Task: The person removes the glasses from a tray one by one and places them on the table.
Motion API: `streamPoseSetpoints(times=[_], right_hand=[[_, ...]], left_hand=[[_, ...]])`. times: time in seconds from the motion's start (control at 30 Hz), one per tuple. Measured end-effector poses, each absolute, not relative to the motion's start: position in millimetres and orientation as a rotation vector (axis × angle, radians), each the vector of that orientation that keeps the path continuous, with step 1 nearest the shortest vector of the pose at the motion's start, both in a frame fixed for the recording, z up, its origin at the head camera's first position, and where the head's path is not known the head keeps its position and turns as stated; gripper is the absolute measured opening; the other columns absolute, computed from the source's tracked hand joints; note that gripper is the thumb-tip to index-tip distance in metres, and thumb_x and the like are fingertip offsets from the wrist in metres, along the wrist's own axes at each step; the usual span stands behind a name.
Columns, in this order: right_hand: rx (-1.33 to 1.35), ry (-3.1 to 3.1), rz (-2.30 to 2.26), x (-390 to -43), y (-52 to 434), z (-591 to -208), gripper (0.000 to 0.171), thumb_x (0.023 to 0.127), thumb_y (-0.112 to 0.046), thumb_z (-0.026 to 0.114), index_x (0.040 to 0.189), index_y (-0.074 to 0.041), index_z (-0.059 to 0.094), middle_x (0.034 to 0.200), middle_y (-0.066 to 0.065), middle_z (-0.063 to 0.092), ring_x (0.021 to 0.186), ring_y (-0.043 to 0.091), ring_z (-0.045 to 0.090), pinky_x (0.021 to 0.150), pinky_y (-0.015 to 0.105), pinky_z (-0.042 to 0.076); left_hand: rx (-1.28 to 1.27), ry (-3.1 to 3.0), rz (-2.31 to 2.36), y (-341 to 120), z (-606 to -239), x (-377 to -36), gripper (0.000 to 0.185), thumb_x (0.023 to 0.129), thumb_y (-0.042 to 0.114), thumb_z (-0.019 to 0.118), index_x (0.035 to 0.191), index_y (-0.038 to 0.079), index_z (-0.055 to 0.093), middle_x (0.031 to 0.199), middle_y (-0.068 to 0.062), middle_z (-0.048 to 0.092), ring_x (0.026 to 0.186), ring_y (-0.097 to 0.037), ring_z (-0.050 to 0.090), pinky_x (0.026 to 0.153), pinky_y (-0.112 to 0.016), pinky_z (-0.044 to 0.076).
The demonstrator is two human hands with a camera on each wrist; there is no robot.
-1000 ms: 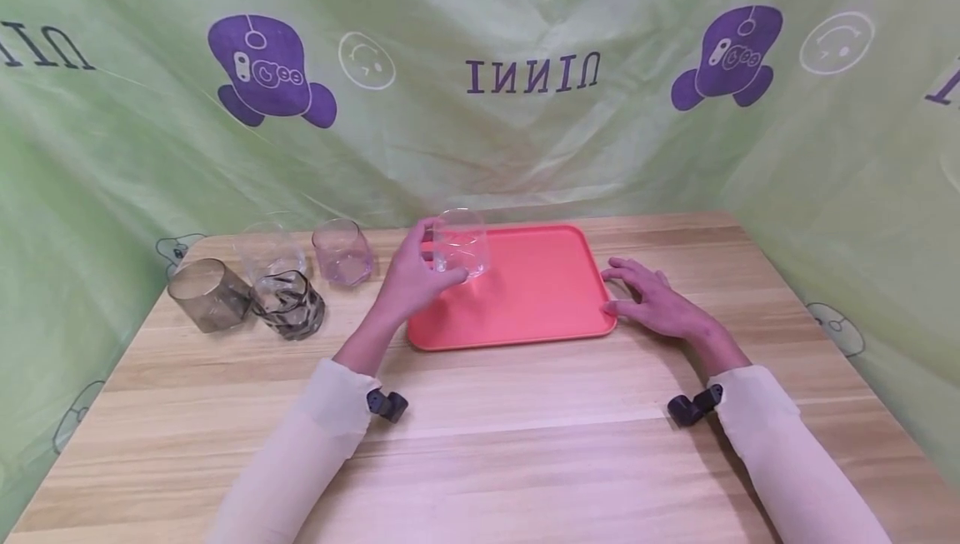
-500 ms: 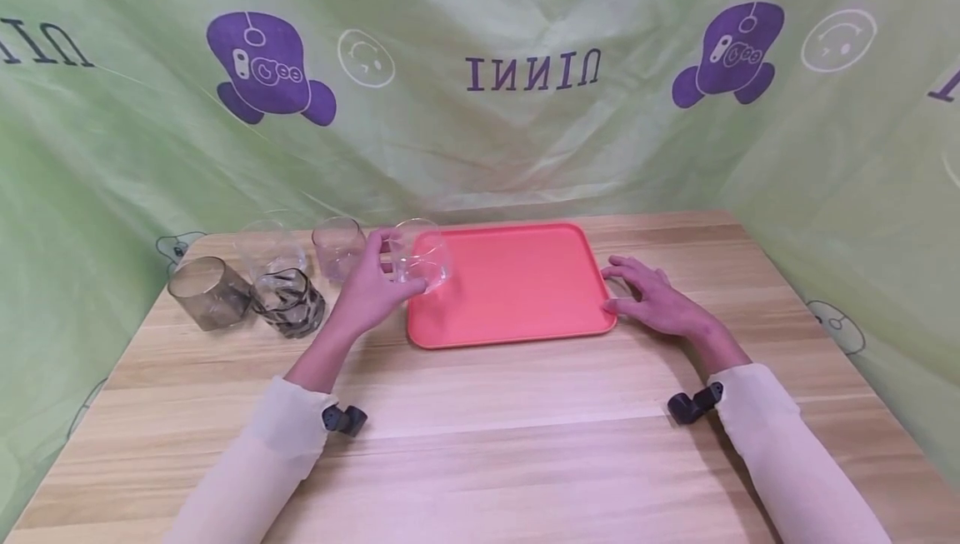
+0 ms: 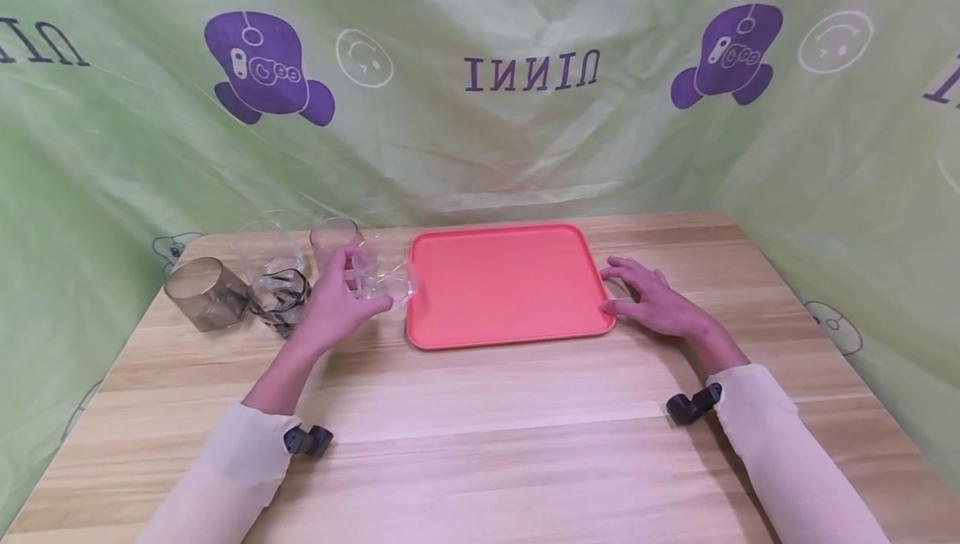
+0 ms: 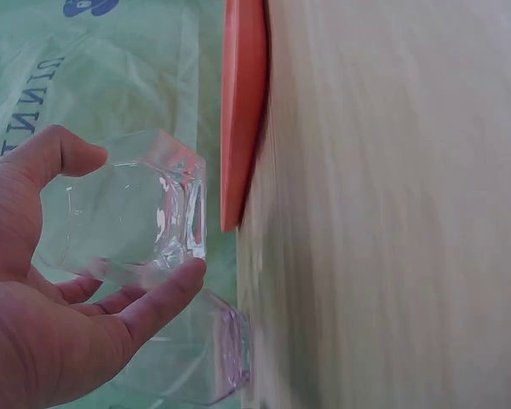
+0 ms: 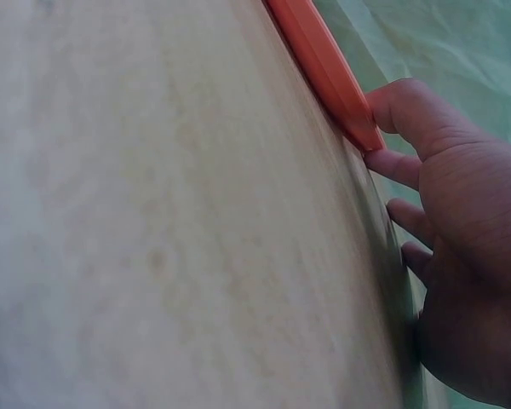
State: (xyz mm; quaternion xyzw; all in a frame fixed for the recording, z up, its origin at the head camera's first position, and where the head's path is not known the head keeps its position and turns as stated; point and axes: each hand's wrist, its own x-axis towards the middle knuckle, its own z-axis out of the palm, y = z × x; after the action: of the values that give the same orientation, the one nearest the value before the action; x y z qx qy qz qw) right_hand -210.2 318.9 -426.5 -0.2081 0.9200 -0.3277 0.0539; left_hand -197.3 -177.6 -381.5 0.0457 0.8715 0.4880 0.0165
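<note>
I am watching the clear glass sitting in the left hand, just off the left edge of the orange tray and above the table. The fingers are curling under it while the thumb is pressing on its far side, so they are pinching the glass between them; in the left wrist view the glass is lying tilted, its thick base pointing toward the tray's edge. Whether it is touching the table I cannot tell.

Just behind it a pale purple glass is standing upright, and further left I am seeing a glass with dark swirls, a tall clear glass and a smoky grey glass, all grouped near the table's left back corner.

The right hand is resting on the table at the tray's right edge, its fingers spread and relaxed, the tips touching the rim.
</note>
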Motion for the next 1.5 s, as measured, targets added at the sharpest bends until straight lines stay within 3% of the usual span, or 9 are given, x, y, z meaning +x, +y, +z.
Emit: streamPoseSetpoints(times=[0.3,0.8,1.3,1.5], right_hand=[[-0.627,2.79,-0.996,-209,318,-426,0.054,0.099,-0.029,0.07,0.143,-0.003,0.053,0.162,0.026,0.027,0.15,0.049,0.016,0.114,0.073,-0.005],[-0.617,2.783,-0.995,-208,318,-425,0.054,0.099,-0.028,0.07,0.143,-0.003,0.053,0.163,0.025,0.026,0.15,0.049,0.017,0.115,0.073,-0.004],[-0.633,2.797,-0.988,-210,318,-429,0.055,0.098,-0.029,0.071,0.143,-0.003,0.053,0.162,0.026,0.027,0.149,0.049,0.017,0.114,0.073,-0.005],[-0.627,2.797,-0.99,-209,318,-427,0.052,0.098,-0.027,0.071,0.142,-0.003,0.054,0.162,0.026,0.027,0.15,0.049,0.017,0.114,0.074,-0.004]], left_hand=[[0.109,2.744,1.443,-187,-386,-194,0.088,0.082,0.016,0.083,0.152,0.004,0.03,0.141,-0.031,0.048,0.127,-0.046,0.049,0.095,-0.058,0.048],[0.116,2.733,1.459,-194,-390,-191,0.092,0.082,0.014,0.085,0.152,-0.002,0.029,0.144,-0.031,0.043,0.125,-0.049,0.051,0.099,-0.057,0.048],[0.113,2.726,1.474,-197,-395,-192,0.088,0.083,0.011,0.083,0.151,-0.005,0.029,0.142,-0.032,0.043,0.122,-0.049,0.052,0.096,-0.054,0.049],[0.073,2.727,1.459,-200,-397,-194,0.088,0.083,0.013,0.083,0.15,-0.003,0.029,0.139,-0.031,0.047,0.114,-0.044,0.055,0.088,-0.048,0.049]])
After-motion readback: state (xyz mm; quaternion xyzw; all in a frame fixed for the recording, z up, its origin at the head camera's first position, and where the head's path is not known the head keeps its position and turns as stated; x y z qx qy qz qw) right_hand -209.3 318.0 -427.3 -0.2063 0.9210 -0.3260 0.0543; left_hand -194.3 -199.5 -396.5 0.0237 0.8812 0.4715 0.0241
